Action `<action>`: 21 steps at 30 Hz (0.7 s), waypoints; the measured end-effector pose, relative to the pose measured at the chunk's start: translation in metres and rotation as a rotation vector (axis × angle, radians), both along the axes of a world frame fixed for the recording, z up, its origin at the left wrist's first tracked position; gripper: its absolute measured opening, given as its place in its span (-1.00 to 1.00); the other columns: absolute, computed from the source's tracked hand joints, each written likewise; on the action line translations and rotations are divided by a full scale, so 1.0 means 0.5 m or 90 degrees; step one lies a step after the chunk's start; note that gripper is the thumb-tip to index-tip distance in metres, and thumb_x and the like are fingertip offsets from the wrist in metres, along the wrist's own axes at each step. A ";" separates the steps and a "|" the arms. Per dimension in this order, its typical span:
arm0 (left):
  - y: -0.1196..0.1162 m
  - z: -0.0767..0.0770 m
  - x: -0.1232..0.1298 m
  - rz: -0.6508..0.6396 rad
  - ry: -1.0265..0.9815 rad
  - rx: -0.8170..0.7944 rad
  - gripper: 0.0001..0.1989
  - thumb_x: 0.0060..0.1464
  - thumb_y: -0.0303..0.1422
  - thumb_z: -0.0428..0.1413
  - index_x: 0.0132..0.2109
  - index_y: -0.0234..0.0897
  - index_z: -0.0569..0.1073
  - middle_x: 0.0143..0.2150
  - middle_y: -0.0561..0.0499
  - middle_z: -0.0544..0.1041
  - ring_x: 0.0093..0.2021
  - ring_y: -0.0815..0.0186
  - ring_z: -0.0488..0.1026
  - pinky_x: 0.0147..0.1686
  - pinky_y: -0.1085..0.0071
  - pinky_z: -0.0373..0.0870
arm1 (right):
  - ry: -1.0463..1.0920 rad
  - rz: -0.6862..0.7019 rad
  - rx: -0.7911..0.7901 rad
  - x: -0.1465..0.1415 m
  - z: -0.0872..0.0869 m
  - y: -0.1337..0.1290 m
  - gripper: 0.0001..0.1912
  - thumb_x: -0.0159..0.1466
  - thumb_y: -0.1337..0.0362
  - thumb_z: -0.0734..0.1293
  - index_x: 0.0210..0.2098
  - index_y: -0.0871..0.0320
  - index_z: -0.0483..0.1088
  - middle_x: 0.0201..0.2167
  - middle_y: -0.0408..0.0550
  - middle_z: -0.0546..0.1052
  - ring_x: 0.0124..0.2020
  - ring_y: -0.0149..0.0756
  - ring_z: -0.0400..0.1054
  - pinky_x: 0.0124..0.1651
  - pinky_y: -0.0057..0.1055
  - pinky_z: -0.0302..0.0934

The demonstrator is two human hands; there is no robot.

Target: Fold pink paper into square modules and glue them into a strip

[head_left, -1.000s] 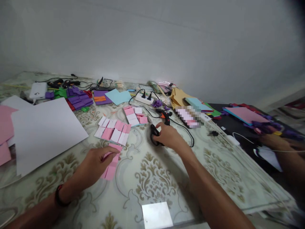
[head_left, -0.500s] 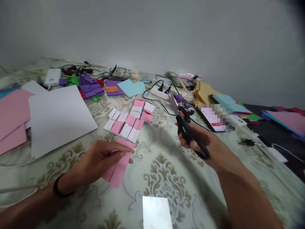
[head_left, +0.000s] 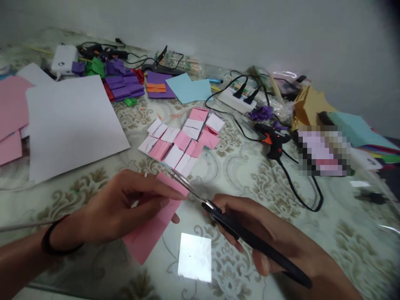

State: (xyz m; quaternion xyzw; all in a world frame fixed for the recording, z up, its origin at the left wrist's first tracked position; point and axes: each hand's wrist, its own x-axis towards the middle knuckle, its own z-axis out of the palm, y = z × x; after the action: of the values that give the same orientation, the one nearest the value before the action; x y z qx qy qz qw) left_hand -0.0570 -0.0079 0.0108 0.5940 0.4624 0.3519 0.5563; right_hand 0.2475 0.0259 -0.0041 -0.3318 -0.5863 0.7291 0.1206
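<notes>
My left hand (head_left: 125, 208) pinches a strip of pink paper (head_left: 156, 227) between thumb and fingers, holding it over the table. In my right hand (head_left: 259, 233) is a pair of scissors (head_left: 231, 229) with black handles, fingers wrapped round the grips. The blades point to the upper left and reach the top edge of the pink strip; whether they touch it I cannot tell. Just beyond the blades lies a patchwork of folded pink and white paper pieces (head_left: 178, 146).
Large white sheet (head_left: 75, 125) and pink sheets (head_left: 12, 108) lie at left. Folded purple papers (head_left: 125, 85) and a light blue sheet (head_left: 190, 89) are behind. A power strip (head_left: 236, 100), a corded glue gun (head_left: 273, 139) and a blurred-out phone (head_left: 323, 154) stand to the right.
My right hand has brought the scissors down and left, from above the table to the pink strip's upper edge. My left hand keeps its pinch on the strip. The view has shifted.
</notes>
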 end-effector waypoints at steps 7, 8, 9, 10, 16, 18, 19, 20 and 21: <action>0.003 0.005 0.004 -0.020 -0.003 -0.021 -0.76 0.20 -0.39 0.19 -0.07 -0.26 0.73 -0.07 -0.12 0.74 -0.30 0.25 0.66 -0.32 0.42 0.60 | 0.008 -0.024 -0.045 -0.006 0.003 -0.006 -0.29 -0.06 -0.12 0.65 -0.03 0.10 0.56 -0.27 -0.09 0.46 -0.37 -0.35 0.25 -0.43 -0.48 0.13; 0.003 0.004 0.003 -0.021 -0.001 -0.025 -0.76 0.20 -0.39 0.19 -0.06 -0.25 0.73 -0.08 -0.11 0.74 -0.30 0.25 0.66 -0.32 0.43 0.60 | 0.011 -0.017 -0.051 -0.005 0.003 -0.006 -0.29 -0.07 -0.11 0.65 -0.02 0.10 0.56 -0.25 -0.08 0.46 -0.37 -0.36 0.25 -0.44 -0.49 0.13; 0.003 0.002 0.002 -0.021 0.000 -0.027 -0.76 0.20 -0.38 0.19 -0.06 -0.23 0.74 -0.09 -0.10 0.74 -0.31 0.25 0.66 -0.33 0.43 0.60 | 0.013 -0.009 -0.056 -0.004 0.002 -0.005 -0.29 -0.06 -0.11 0.65 -0.01 0.10 0.56 -0.24 -0.08 0.46 -0.37 -0.36 0.25 -0.44 -0.50 0.13; 0.003 0.000 0.001 -0.024 0.001 -0.029 -0.76 0.21 -0.38 0.19 -0.06 -0.21 0.74 -0.09 -0.09 0.74 -0.31 0.25 0.66 -0.34 0.43 0.60 | 0.016 0.001 -0.059 -0.003 0.001 -0.004 -0.29 -0.04 -0.11 0.65 0.00 0.09 0.55 -0.24 -0.08 0.46 -0.37 -0.36 0.26 -0.44 -0.50 0.15; 0.004 -0.006 -0.005 -0.059 0.005 -0.022 -0.72 0.23 -0.42 0.16 -0.02 -0.12 0.72 -0.08 -0.04 0.74 -0.24 0.24 0.68 -0.29 0.46 0.58 | 0.027 0.029 -0.068 -0.004 0.000 -0.003 -0.30 0.06 -0.16 0.60 0.06 0.10 0.52 -0.37 -0.13 0.44 -0.46 -0.42 0.23 -0.46 -0.51 0.16; 0.004 -0.005 -0.006 -0.060 0.017 -0.015 -0.71 0.23 -0.43 0.15 -0.02 -0.13 0.72 -0.10 -0.04 0.74 -0.26 0.25 0.67 -0.30 0.47 0.56 | 0.023 0.024 -0.082 -0.004 0.000 -0.005 -0.28 0.04 -0.19 0.60 0.03 0.12 0.53 -0.40 -0.14 0.43 -0.47 -0.43 0.22 -0.47 -0.53 0.14; 0.005 -0.004 -0.006 -0.061 0.024 -0.012 -0.71 0.23 -0.43 0.15 -0.02 -0.12 0.72 -0.11 -0.04 0.74 -0.28 0.25 0.67 -0.31 0.47 0.55 | 0.021 0.024 -0.091 -0.002 -0.001 -0.007 -0.26 0.03 -0.20 0.60 0.04 0.13 0.52 -0.41 -0.15 0.43 -0.48 -0.43 0.22 -0.47 -0.53 0.15; 0.005 -0.004 -0.006 -0.062 0.031 -0.010 -0.71 0.22 -0.43 0.15 -0.01 -0.12 0.72 -0.12 -0.04 0.75 -0.28 0.25 0.67 -0.31 0.46 0.54 | 0.021 0.024 -0.099 0.000 -0.002 -0.008 -0.25 0.03 -0.20 0.60 0.05 0.13 0.52 -0.41 -0.14 0.44 -0.48 -0.43 0.22 -0.47 -0.53 0.16; 0.005 -0.003 -0.006 -0.062 0.035 -0.008 -0.71 0.22 -0.42 0.16 -0.02 -0.11 0.72 -0.13 -0.03 0.75 -0.29 0.25 0.67 -0.31 0.46 0.54 | 0.023 0.023 -0.104 0.002 -0.003 -0.010 -0.25 0.04 -0.19 0.59 0.07 0.13 0.51 -0.41 -0.14 0.44 -0.48 -0.42 0.23 -0.46 -0.52 0.18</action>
State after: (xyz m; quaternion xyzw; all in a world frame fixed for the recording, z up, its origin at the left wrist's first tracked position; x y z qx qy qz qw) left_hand -0.0598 -0.0053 0.0094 0.6219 0.4504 0.3051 0.5633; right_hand 0.2485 0.0210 -0.0056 -0.3167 -0.5286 0.7824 0.0905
